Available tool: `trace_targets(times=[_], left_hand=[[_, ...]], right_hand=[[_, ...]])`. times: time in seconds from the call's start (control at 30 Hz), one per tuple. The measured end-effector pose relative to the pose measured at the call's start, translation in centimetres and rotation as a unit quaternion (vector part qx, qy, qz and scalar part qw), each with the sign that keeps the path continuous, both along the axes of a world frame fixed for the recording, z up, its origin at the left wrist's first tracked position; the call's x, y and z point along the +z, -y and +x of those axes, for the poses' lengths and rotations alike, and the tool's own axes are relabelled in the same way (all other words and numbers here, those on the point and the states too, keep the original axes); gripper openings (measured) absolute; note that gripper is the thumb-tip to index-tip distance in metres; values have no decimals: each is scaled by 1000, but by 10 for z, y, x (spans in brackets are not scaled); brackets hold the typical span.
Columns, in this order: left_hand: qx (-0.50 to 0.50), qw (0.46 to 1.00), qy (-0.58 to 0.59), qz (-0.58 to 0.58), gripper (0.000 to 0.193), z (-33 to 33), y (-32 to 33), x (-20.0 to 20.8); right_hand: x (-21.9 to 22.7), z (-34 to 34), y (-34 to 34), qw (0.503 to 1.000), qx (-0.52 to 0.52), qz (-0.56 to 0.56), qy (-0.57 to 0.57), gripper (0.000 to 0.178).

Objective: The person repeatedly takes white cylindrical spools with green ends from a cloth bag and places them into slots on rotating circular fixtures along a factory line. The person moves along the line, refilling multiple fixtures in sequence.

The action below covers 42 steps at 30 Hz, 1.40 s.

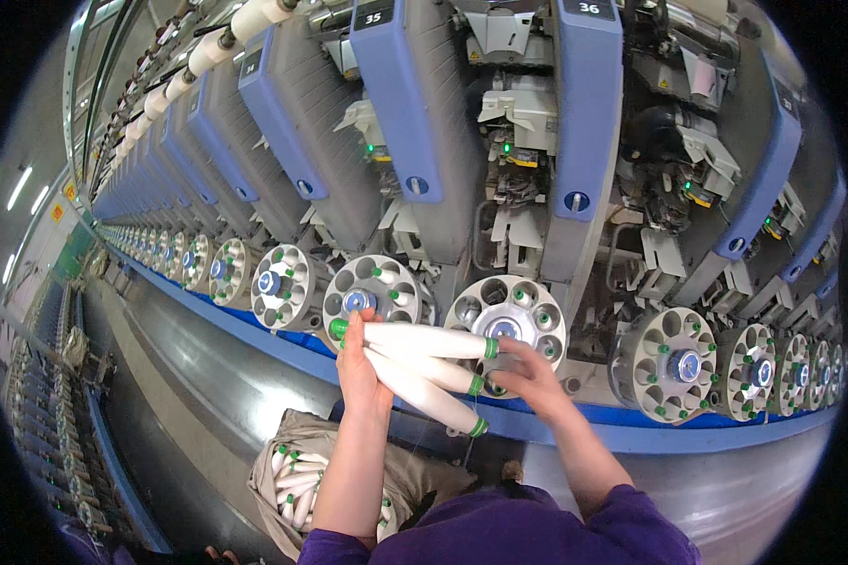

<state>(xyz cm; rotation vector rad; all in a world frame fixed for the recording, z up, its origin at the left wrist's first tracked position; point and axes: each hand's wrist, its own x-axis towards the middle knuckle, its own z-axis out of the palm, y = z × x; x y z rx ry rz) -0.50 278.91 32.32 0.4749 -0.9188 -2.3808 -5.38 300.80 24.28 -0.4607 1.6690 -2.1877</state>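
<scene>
Three white yarn bobbins with green ends [422,341] lie fanned across my left hand [356,367], which is closed round their left ends. A green butt end shows at the fingers; the other green ends point right. My right hand [535,381] is beside those right ends, its fingers curved and apart, close to the upper bobbin's green tip. Whether a fingertip touches it, I cannot tell. Just behind the bobbins stand two round magazines, one at the left [372,273] and one at the right [548,299], with pockets round a blue hub; some pockets hold bobbins.
Below my left forearm, a cloth sack [266,461] holds many similar bobbins [299,480]. A blue rail [594,435] runs along the winding machine's front. More magazines [664,367] line both sides under blue-fronted units [589,113]. Another row of machinery [52,414] stands at far left.
</scene>
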Motion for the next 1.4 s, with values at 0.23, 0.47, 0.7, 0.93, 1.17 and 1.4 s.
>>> trace_targets(times=[0.23,0.47,0.7,0.93,1.17,1.4], left_hand=[[-23,1000,8,15,24,-2,12,-3],[-26,1000,9,3,19,-3,27,4],[-136,983,29,-119,34,-32,22,41],[-62,992,-9,-110,37,-35,59,60],[-30,990,-39,-129,39,-18,40,43],[2,994,-23,-107,38,-13,27,33]], right_hand=[[15,-9,13,911,10,-268,313,11],[9,-33,-34,947,-47,-243,204,17],[9,-15,81,945,167,-195,203,53],[-16,-25,-48,888,351,-117,274,23],[9,-52,-104,961,-137,-198,133,28],[-1,-44,55,980,183,-1,77,28]])
